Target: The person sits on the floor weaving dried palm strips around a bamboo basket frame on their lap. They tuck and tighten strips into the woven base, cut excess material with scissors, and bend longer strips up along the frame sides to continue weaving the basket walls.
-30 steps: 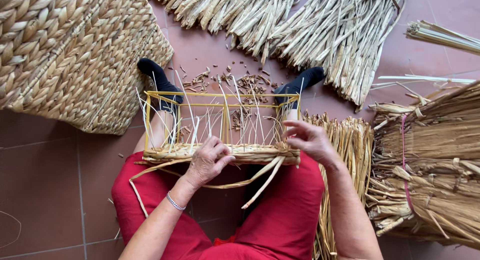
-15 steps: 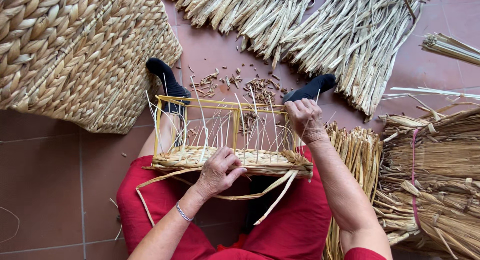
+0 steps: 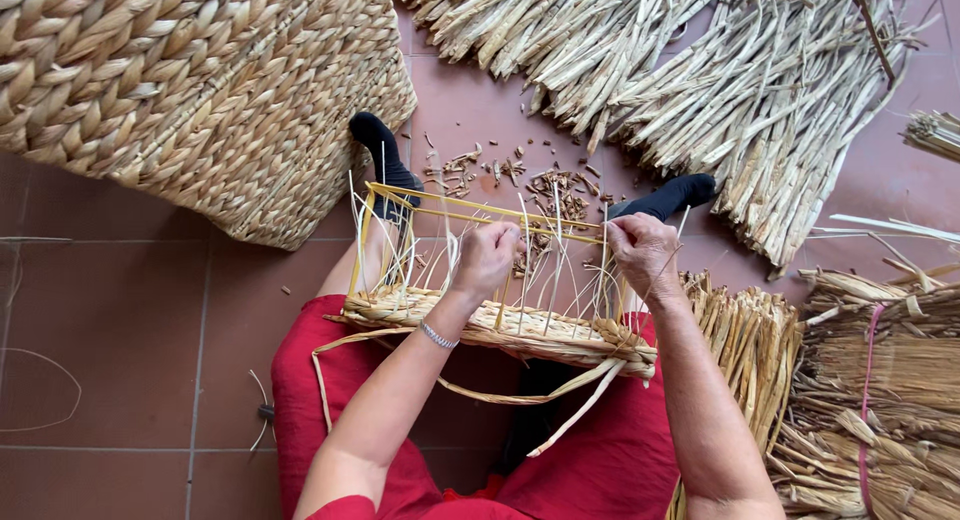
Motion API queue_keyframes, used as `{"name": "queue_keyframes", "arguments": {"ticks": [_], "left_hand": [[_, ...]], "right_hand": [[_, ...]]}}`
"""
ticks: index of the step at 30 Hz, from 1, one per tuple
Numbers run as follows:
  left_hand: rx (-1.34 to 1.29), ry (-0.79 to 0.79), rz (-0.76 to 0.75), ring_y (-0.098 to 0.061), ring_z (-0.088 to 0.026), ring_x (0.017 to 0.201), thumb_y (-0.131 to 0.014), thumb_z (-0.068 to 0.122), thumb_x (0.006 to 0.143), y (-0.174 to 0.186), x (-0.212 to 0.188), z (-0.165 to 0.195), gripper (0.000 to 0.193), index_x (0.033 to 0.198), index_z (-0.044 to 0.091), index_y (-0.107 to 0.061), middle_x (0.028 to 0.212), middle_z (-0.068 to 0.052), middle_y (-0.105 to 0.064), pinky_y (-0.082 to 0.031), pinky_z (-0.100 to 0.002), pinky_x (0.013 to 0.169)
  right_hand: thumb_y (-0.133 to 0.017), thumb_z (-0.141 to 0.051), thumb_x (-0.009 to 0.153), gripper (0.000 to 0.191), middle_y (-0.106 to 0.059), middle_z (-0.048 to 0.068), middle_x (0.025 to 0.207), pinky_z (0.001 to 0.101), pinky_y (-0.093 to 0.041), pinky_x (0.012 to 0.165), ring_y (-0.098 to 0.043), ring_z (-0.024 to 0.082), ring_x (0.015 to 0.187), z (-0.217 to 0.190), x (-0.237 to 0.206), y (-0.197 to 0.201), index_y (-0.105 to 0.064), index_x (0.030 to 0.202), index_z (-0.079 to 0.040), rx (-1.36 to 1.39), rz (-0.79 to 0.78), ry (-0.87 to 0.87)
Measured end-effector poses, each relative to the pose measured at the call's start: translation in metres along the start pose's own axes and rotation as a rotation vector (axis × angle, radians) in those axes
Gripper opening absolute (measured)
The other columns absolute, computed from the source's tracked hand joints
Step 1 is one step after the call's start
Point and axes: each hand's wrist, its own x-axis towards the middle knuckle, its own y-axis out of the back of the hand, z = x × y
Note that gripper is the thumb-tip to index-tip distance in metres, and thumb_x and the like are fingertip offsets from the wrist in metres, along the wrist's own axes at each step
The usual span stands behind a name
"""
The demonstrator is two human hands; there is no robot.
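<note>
1. Head view: the half-woven basket (image 3: 500, 325) rested on the seated person's red-trousered lap (image 3: 610, 460) at frame centre, its yellow wire frame (image 3: 480, 215) standing above the woven base

2. The left hand (image 3: 487, 260) sat at the 12 o'clock side of the basket, fingers closed on thin upright straw stakes (image 3: 555, 270)

3. The right hand (image 3: 645, 255) sat at the basket's 2 o'clock corner, fingers pinched on stakes beside the frame

4. A large braided basket (image 3: 190, 90) lay at 10 o'clock; loose reed bundles (image 3: 720, 80) spread at 1 o'clock; tied bundles (image 3: 870, 380) lay at 4 o'clock on the tiled floor (image 3: 120, 380)
</note>
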Motion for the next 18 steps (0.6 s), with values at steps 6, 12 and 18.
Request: {"name": "queue_keyframes", "arguments": {"ticks": [6, 12, 18], "left_hand": [[-0.148, 0.123, 0.012, -0.068, -0.009, 0.058, -0.062, 0.013, 0.099, -0.006, 0.011, 0.007, 0.019, 0.085, 0.003, -0.070, 0.070, -0.005, -0.072, -0.058, -0.027, 0.052], [1.001, -0.379, -0.031, -0.068, -0.014, 0.058, -0.065, 0.007, 0.093, 0.000, 0.021, 0.017, 0.009, 0.085, 0.005, -0.069, 0.067, -0.009, -0.070, -0.057, -0.031, 0.050], [-0.101, 0.184, -0.207, -0.071, -0.012, 0.062, -0.068, 0.020, 0.096, 0.020, 0.032, 0.011, 0.021, 0.085, 0.003, -0.073, 0.078, -0.010, -0.077, -0.060, -0.028, 0.059]], "right_hand": [[-0.075, -0.014, 0.093, 0.009, -0.070, 0.009, 0.081, 0.0342, -0.054, 0.066, -0.069, 0.022, 0.070, -0.002, 0.005, -0.003, -0.078, 0.092, -0.006, -0.063, 0.014, 0.038], [-0.074, -0.028, 0.097, 0.015, -0.074, 0.003, 0.087, 0.0410, -0.045, 0.085, -0.069, 0.021, 0.085, -0.007, 0.006, -0.008, -0.076, 0.105, -0.015, -0.294, -0.032, 0.095], [-0.071, -0.036, 0.097, 0.023, -0.077, 0.002, 0.102, 0.0442, -0.042, 0.097, -0.069, 0.019, 0.094, -0.021, 0.005, -0.015, -0.074, 0.116, -0.023, -0.392, -0.124, 0.228]]}}
